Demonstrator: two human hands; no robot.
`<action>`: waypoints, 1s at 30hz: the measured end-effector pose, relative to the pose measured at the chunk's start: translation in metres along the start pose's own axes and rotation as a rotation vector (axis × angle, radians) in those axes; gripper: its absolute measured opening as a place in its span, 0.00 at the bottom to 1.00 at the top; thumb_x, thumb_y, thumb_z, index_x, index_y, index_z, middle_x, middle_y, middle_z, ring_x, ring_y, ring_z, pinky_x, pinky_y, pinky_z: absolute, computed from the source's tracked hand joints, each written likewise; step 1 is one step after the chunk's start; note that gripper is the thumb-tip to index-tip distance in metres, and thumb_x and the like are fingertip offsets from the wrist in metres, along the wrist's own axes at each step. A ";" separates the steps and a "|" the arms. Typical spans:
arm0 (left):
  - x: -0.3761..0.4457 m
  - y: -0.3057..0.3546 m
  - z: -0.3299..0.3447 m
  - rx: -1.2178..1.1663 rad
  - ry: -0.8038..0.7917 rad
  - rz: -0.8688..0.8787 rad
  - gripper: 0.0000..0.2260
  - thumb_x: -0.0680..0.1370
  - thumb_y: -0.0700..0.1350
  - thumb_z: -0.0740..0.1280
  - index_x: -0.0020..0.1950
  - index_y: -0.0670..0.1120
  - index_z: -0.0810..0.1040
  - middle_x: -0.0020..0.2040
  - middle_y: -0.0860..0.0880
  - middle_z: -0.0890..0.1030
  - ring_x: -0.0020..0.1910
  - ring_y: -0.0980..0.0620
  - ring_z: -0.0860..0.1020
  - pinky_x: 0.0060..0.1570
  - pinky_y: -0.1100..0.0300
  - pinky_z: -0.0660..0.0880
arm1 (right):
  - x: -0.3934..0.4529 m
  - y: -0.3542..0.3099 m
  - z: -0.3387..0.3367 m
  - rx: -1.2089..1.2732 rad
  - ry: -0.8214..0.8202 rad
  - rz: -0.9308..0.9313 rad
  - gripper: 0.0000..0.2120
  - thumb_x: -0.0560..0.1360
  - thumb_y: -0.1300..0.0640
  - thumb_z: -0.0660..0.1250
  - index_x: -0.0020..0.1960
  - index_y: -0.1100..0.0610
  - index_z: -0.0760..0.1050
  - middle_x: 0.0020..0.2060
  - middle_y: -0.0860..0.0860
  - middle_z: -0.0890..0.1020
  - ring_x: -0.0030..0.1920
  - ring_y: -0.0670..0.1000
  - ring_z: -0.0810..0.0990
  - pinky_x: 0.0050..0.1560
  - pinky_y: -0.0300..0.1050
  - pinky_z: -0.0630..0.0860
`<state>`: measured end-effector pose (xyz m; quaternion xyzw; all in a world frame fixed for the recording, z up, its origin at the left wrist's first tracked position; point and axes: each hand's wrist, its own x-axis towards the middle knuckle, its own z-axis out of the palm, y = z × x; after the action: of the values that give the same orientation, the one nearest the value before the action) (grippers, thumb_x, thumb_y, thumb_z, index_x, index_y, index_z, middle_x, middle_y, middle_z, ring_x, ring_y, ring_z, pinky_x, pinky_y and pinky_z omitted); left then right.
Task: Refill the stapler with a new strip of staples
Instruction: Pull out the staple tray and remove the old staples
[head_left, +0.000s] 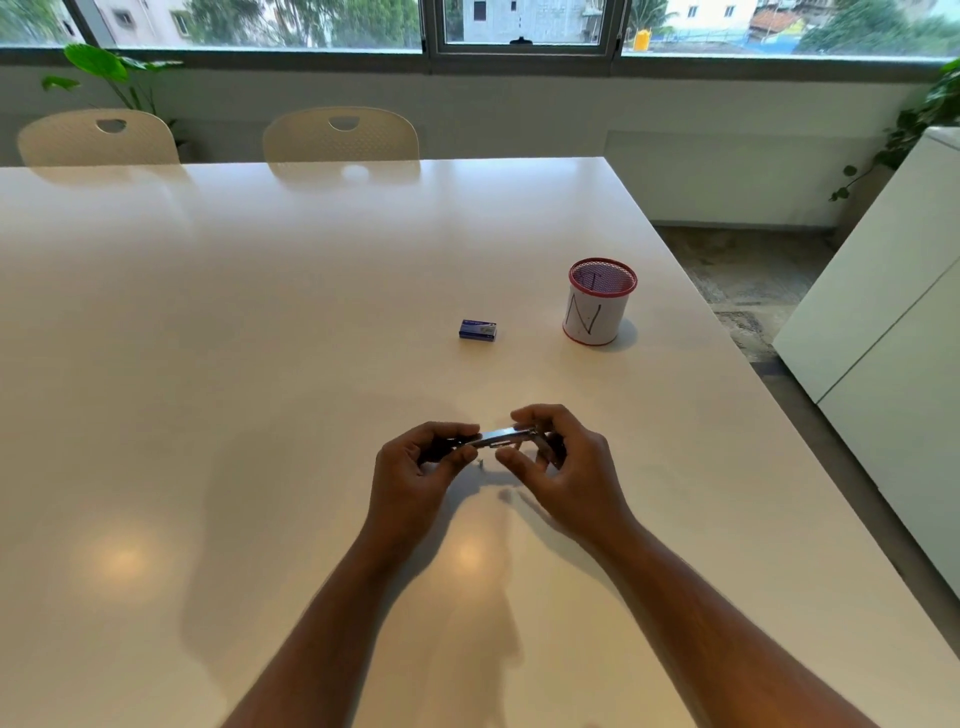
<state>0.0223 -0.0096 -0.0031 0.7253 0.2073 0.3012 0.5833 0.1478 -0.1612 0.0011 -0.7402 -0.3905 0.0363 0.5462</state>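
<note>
Both hands, left hand (415, 467), right hand (561, 457), gripping stapler (506, 438), mid-table (260, 338)

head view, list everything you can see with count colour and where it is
stapler: 1, silver and black, held above the near table between both hands
staple box: 1, blue, on the table beyond the hands
pen cup: 1, red mesh with white paper wrap, right of the box
table: 1, white, fills the view
chairs: 2, cream, at the far edge
plants: 2, green, far left and far right
cabinet: 1, white, right side
left hand: 1, fingers grip the stapler's left end
right hand: 1, fingers grip its right end
</note>
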 end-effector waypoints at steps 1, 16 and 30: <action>0.000 0.000 0.000 0.002 -0.009 -0.004 0.14 0.78 0.34 0.75 0.55 0.53 0.88 0.51 0.55 0.90 0.53 0.51 0.87 0.56 0.55 0.83 | 0.001 -0.001 0.002 0.024 0.003 0.002 0.17 0.73 0.52 0.78 0.60 0.49 0.79 0.46 0.41 0.85 0.38 0.48 0.82 0.39 0.39 0.80; -0.004 -0.002 0.002 0.072 0.095 0.062 0.19 0.83 0.30 0.66 0.68 0.49 0.82 0.61 0.51 0.87 0.63 0.49 0.84 0.69 0.47 0.79 | 0.006 0.008 -0.009 -0.324 -0.063 -0.242 0.15 0.79 0.55 0.70 0.63 0.42 0.76 0.40 0.45 0.82 0.37 0.46 0.77 0.36 0.52 0.78; 0.006 -0.017 0.002 -0.165 0.322 -0.146 0.22 0.81 0.40 0.66 0.68 0.63 0.77 0.65 0.58 0.84 0.69 0.59 0.79 0.73 0.49 0.74 | 0.023 0.010 -0.004 -0.419 -0.059 -0.119 0.08 0.77 0.52 0.70 0.55 0.45 0.80 0.43 0.43 0.85 0.42 0.45 0.77 0.40 0.50 0.78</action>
<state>0.0290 -0.0035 -0.0185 0.6005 0.3246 0.3863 0.6203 0.1710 -0.1511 0.0028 -0.8119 -0.4481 -0.0563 0.3700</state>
